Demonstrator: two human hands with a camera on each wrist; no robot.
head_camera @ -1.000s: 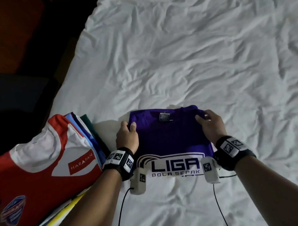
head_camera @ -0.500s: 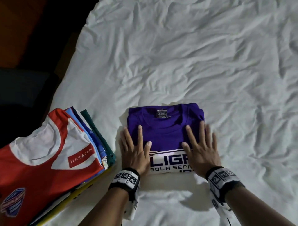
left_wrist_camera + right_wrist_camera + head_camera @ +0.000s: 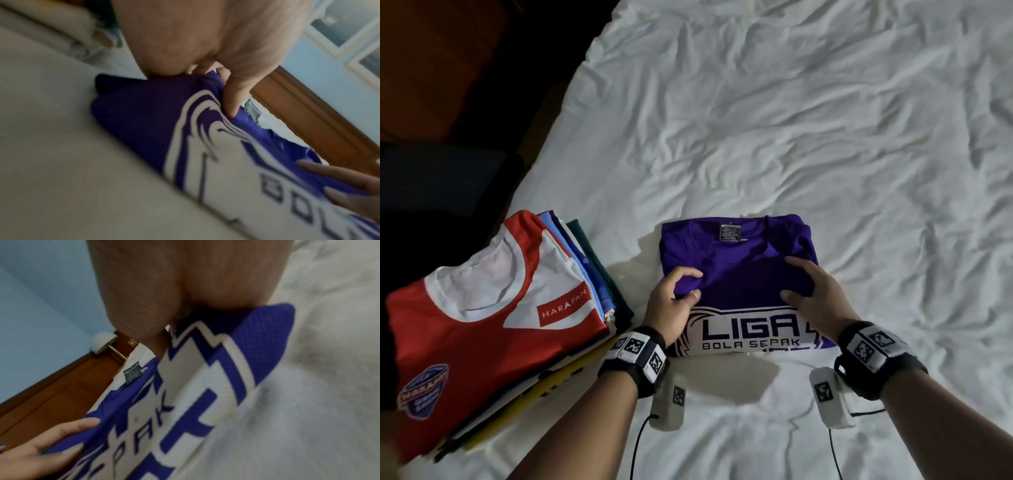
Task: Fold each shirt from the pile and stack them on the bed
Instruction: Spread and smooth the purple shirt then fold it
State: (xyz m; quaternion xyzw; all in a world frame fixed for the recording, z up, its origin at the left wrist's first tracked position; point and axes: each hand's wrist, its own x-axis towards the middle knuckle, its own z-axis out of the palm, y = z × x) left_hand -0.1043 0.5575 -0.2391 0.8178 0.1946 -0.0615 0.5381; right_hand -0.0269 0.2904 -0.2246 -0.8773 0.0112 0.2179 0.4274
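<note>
Left hand [image 3: 671, 310] fingers curled; right hand [image 3: 822, 301] fingers bent, spread.

My head camera looks steeply down on the bed [image 3: 791, 120] from above. Both wrist cameras sit low and close, facing along my palms; all three share the purple shirt [image 3: 736, 274].
</note>
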